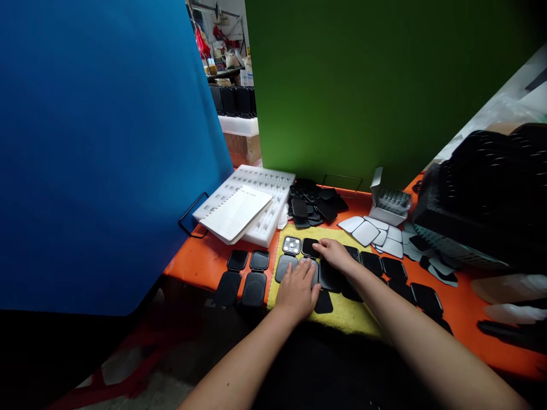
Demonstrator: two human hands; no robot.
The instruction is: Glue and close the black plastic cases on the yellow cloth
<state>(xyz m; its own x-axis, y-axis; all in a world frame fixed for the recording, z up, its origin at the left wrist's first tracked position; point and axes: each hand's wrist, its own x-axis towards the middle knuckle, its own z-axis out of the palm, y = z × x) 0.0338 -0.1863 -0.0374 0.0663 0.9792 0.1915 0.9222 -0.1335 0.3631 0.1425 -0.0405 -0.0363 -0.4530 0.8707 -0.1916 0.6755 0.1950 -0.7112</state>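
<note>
My left hand lies flat with fingers stretched over a grey rounded panel, the lower half of a folding two-panel piece on a yellow cloth. My right hand pinches the right edge of the small black square panel above it. To the left lies another unfolded piece, its white upper square bearing several round dots and its lower panel grey. A loose black pad rests right of my left hand. Further unfolded black pieces continue to the right, partly hidden by my right forearm.
Two unfolded black pieces lie left of the cloth on the orange table. Behind are an open notebook on a white foam tray, piled black parts, white sheets and a small box. Blue and green panels stand around.
</note>
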